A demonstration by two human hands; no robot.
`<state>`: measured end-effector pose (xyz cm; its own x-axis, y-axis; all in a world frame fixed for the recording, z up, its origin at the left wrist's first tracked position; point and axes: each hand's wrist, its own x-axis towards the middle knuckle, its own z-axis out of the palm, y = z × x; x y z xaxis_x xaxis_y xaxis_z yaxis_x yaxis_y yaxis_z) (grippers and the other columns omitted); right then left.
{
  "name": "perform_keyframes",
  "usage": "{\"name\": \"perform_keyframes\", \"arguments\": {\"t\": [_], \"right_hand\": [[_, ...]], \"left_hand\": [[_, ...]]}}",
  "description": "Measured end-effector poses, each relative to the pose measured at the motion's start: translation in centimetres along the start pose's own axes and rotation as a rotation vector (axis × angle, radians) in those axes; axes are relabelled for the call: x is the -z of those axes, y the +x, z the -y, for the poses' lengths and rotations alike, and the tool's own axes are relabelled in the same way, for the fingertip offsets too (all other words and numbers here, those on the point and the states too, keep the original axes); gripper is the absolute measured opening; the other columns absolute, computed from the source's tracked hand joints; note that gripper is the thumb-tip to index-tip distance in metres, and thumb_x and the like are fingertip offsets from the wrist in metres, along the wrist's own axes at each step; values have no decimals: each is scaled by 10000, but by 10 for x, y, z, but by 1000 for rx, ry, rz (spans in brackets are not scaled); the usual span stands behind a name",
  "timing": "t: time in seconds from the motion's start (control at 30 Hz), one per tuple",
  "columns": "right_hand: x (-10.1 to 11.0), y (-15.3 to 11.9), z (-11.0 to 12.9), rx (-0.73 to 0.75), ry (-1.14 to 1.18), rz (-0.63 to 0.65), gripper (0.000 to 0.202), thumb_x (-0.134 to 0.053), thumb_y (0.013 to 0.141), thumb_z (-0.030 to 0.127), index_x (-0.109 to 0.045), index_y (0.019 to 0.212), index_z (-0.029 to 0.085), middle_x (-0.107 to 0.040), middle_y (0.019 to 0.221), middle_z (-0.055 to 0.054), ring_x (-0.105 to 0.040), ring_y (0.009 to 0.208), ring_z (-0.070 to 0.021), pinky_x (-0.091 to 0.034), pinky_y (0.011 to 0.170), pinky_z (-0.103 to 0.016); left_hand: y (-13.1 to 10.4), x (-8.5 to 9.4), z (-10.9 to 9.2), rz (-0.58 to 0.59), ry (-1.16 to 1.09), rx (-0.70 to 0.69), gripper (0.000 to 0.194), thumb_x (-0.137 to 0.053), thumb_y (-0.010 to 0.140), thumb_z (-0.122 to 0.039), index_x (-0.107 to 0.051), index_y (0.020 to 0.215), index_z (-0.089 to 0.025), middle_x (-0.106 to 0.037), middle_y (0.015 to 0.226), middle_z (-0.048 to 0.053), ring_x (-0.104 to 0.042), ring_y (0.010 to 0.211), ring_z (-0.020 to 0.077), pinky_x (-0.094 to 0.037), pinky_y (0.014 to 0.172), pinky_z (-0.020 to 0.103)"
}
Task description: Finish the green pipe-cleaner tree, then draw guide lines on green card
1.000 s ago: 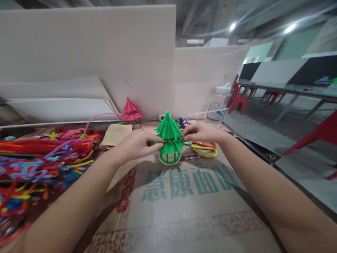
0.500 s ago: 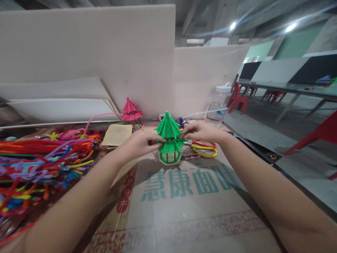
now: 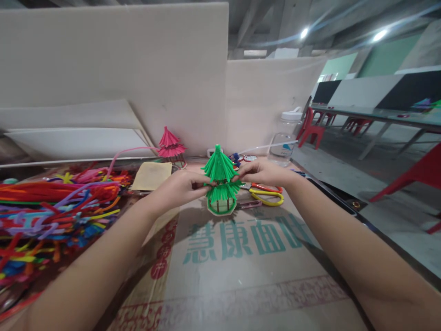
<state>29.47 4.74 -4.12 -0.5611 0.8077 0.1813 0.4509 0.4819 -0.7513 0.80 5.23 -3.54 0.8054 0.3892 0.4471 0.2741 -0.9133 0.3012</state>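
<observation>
1. Reference. Take the upright green pagoda model of fuzzy stems, with two flared roof tiers (image 3: 219, 166), as the clock centre; 12 o'clock points away from you. It stands ahead of you at the far end of the flat brown printed cardboard sheet (image 3: 241, 294). Its octagonal base appears to rest on the sheet; full contact cannot be confirmed.

2. Step in hand. You appear to be steadying or adjusting the model at the band between its upper and lower tiers. The exact adjustment is too small to make out.

3. Left hand (image 3: 181, 187). Position: 9 o'clock. Thumb and index finger are nearly closed in a pinch on the model's side, at the gap between tiers. The remaining fingers are curled in.

4. Right hand (image 3: 263, 174). Position: 3 o'clock. Thumb and forefinger are drawn together in a narrow pinch at the opposite side, just under the upper roof edge. Roof stems partly hide the fingertips, so the precise part gripped cannot be told.

5. Next move. Keep pressure light and equal from both sides; the stems would likely bend or splay under uneven force. Hold the base level while correcting either tier.

6. Clearance. Near 3 o'clock, scissors with red and yellow handles (image 3: 265, 193) lie beyond a slim pinkish tool (image 3: 251, 205). Mind both if your right wrist drops.
</observation>
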Motion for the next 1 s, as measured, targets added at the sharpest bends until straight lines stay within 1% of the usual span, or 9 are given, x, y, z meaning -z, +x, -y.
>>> {"name": "perform_keyframes", "arguments": {"t": [0.1,0.2,0.33,0.47,0.53,0.67,0.8,0.93,1.0], "right_hand": [[-1,-1,1,17,-10,-13,233,-646,827,257,-841,949,220,-814,1023,-35,-732,986,-205,-548,919,-305],[-1,-1,1,11,-6,-22,233,-644,824,255,-843,943,230,-816,1017,-25,-730,980,-207,-546,921,-305],[-1,-1,0,7,-7,-18,238,-640,816,253,-842,940,227,-815,1008,-21,-729,971,-205,-547,907,-301],[-1,-1,0,11,-15,-28,235,-636,822,250,-843,934,232,-811,1013,-23,-728,966,-199,-544,912,-299],[-1,-1,0,13,-13,-24,234,-639,823,251,-842,936,228,-812,1011,-28,-728,960,-202,-544,911,-304],[-1,-1,1,7,-11,-18,241,-636,817,261,-840,937,218,-810,1003,-28,-727,955,-203,-546,898,-304],[-1,0,1,7,-14,-17,238,-640,815,264,-839,936,217,-808,992,-28,-726,944,-201,-548,890,-305],[-1,0,2,-5,-16,-11,230,-641,821,259,-838,934,223,-806,991,-30,-725,938,-199,-550,887,-306],[-1,-1,1,-3,-15,-14,231,-637,823,257,-837,934,224,-803,992,-31,-724,943,-197,-548,889,-301]], "left_hand": [[-1,1,-1,-6,38,82,159,-598,939,-267,-726,888,-188,-704,805,5,-592,670,118,-421,620,212],[-2,3,-1,13,56,118,135,-620,905,-289,-701,887,-183,-641,733,-29,-506,600,97,-366,581,205],[-5,6,1,22,95,135,147,-625,897,-330,-685,902,-196,-600,705,-43,-493,585,97,-344,566,202],[-7,7,4,8,201,127,136,-624,900,-319,-664,847,-201,-561,628,-52,-486,548,101,-322,548,212],[-8,6,5,-13,229,102,136,-622,909,-310,-678,853,-199,-587,629,-43,-504,554,106,-328,553,216],[-6,5,5,-15,162,63,201,-579,963,-322,-742,960,-205,-714,756,0,-586,624,116,-391,606,212],[-4,5,4,7,109,72,272,-555,983,-338,-763,875,-200,-704,688,0,-588,597,120,-388,577,217],[-3,5,2,-16,59,73,228,-589,969,-347,-765,929,-207,-717,711,-8,-611,628,126,-415,604,217],[-3,4,2,-30,76,72,206,-603,955,-335,-759,910,-208,-721,731,-6,-624,661,130,-414,614,216]]}}
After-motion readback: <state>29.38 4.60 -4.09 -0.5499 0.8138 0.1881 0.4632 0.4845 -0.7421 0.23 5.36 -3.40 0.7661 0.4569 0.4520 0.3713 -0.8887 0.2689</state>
